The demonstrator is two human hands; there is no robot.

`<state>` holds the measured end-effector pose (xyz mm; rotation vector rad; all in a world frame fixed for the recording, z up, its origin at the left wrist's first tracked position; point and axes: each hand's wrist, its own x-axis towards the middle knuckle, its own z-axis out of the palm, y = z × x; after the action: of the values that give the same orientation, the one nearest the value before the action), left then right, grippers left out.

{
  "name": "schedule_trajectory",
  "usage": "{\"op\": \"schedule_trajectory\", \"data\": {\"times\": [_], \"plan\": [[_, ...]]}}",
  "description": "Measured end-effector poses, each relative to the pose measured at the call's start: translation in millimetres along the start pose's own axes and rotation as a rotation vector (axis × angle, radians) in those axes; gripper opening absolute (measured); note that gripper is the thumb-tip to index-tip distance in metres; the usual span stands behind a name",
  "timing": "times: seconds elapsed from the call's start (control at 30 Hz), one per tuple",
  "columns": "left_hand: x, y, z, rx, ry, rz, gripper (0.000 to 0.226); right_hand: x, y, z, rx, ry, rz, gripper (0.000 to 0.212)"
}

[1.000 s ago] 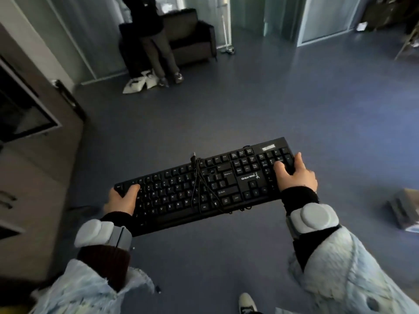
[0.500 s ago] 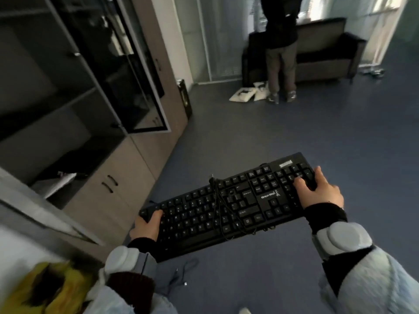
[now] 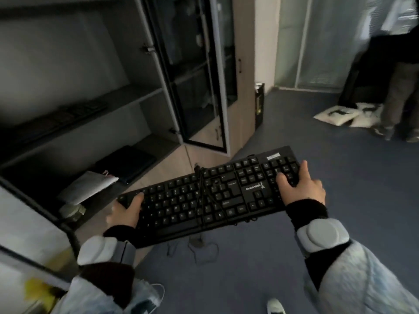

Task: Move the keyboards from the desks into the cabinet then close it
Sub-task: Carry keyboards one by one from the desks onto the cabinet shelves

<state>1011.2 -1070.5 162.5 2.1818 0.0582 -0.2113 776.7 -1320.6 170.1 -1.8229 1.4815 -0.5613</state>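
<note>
Floor (image 3: 340,223): blue-grey carpet, fills the right and lower part of the view

Cabinet (image 3: 68,75): tall grey shelving unit at left, interior dark; glass door (image 3: 197,75) in a dark frame stands swung open at its right side. Upper shelf carries a long dark item, possibly another keyboard, too blurred to confirm. Lower shelf (image 3: 158,143) carries a flat black case (image 3: 127,162) and, nearer the camera, a grey pouch (image 3: 88,186)

Wood-tone panel (image 3: 243,87): beside the open door, with a small dark handle

Second person (image 3: 399,87): far right, dark top and brownish trousers, standing; white bags (image 3: 344,114) lie on the floor at the feet

Keyboard (image 3: 226,191): black, full-size, marked "Great Wall" near the arrow keys; held in the air just in front of the cabinet's lower shelf, tilted so that its right end sits farther from the camera. Not yet inside the cabinet

Cable (image 3: 201,196): black, wound around the keyboard's middle

Sleeves: pale fleecy fabric with dark cuffs; a white rounded wrist device (image 3: 322,234) on each forearm

Right hand (image 3: 299,186): closed on the keyboard's right end, thumb and fingers lying over the number pad

Left hand (image 3: 127,211): closed on the keyboard's left end, thumb resting on the top-left keys

Thin wire (image 3: 199,248): loose on the carpet beneath the keyboard
</note>
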Motion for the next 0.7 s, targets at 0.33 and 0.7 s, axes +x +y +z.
{"op": "schedule_trajectory", "data": {"times": [0.33, 0.7], "plan": [[118.2, 65.9, -14.4, -0.173, 0.295, -0.198, 0.065, 159.7, -169.9, 118.7, -0.002, -0.303, -0.302, 0.078], [324.8, 84.7, -136.7, -0.199, 0.544, -0.126, 0.059, 182.7, -384.4, 331.7, 0.072, -0.472, -0.518, 0.083]]}}
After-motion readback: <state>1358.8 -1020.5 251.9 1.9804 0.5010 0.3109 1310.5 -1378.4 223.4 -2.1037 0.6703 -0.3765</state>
